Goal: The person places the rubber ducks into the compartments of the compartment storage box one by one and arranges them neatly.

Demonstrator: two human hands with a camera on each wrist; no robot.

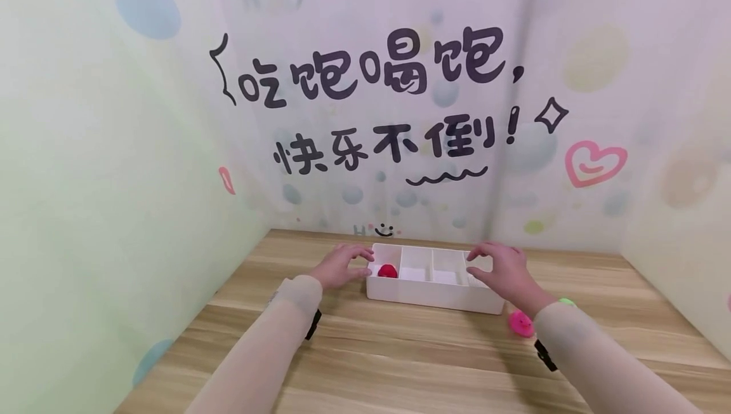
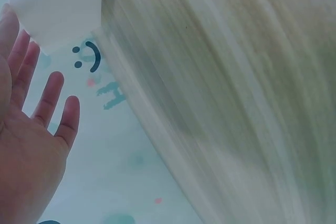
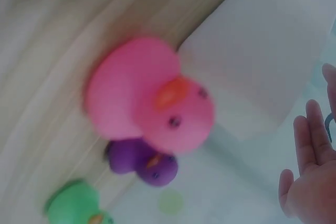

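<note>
A long white divided box (image 1: 434, 295) stands on the table in the head view, with a small red toy (image 1: 388, 271) in its leftmost compartment. My left hand (image 1: 341, 266) is at the box's left end, thumb and fingers parted, fingertips right at the rim. In the left wrist view the fingers of this hand (image 2: 31, 129) are spread beside the white end wall (image 2: 58, 3). Over the box's right end is my right hand (image 1: 505, 272), its thumb and fingers apart with nothing between them. The right wrist view shows its extended fingers (image 3: 305, 142) near the box (image 3: 257, 51).
Right of the box lies a pink rubber duck (image 1: 521, 323). A purple duck (image 3: 142, 162) and a green duck (image 3: 73, 203) sit near it, partly behind the right wrist in the head view. A printed curtain (image 1: 377, 198) hangs behind the wooden table (image 1: 365, 363).
</note>
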